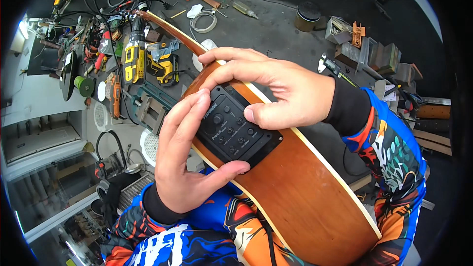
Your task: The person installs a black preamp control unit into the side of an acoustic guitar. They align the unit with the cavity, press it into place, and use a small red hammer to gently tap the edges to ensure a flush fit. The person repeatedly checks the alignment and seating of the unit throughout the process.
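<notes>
The black panel [231, 136] sits on the side of the guitar [305, 187] in front of me. My left grip [178, 155] spreads fingers and thumb at its edges; my right grip [283, 88] rests a thumb on its right side. I can't tell whether either clamps. It seems light and stiff, the guitar slippery; best held by the rim, sparing fragile knobs [217, 118].

Dark workbench [271, 32] under drill [134, 61], jar [307, 16], calipers [337, 68]
</notes>
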{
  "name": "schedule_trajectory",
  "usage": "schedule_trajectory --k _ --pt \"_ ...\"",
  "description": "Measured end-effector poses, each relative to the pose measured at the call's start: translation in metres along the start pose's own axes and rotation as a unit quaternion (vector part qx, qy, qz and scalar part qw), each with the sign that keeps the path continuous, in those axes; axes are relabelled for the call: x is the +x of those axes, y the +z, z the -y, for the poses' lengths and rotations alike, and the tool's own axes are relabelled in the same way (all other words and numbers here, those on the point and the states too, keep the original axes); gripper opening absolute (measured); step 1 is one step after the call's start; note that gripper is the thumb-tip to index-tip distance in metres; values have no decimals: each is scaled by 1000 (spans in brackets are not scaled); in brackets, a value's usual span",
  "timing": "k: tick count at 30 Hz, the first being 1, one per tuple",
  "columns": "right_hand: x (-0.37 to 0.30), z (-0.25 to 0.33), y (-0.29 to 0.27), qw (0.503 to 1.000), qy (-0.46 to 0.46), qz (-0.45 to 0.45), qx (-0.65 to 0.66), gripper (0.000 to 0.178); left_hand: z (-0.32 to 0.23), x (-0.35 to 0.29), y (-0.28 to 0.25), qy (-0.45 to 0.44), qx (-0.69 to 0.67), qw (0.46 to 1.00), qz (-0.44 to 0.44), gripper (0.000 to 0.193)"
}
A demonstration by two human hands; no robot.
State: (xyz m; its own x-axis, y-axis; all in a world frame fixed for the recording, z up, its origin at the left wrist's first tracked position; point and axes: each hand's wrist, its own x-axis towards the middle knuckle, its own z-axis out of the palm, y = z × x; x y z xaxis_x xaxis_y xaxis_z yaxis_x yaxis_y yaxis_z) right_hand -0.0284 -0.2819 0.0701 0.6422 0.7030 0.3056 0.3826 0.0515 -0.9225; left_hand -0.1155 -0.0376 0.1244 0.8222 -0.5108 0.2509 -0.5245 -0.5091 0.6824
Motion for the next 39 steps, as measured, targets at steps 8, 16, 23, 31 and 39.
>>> schedule_trajectory --k 8,16,23,31,39 --pt "-5 0 11 998 -19 -59 -9 52 5 1 0 19 10 1000 4 112" --pt "-6 -5 16 995 -40 -81 39 50 4 2 5 21 -12 999 -45 99" --pt "-7 2 10 997 -22 -59 48 53 3 0 6 7 -20 998 -52 98" --pt "-5 3 2 999 -36 -32 12 59 0 1 5 -12 13 999 -41 94" --pt "-3 -1 11 996 -34 -72 36 57 1 1 3 -17 14 999 -36 95"
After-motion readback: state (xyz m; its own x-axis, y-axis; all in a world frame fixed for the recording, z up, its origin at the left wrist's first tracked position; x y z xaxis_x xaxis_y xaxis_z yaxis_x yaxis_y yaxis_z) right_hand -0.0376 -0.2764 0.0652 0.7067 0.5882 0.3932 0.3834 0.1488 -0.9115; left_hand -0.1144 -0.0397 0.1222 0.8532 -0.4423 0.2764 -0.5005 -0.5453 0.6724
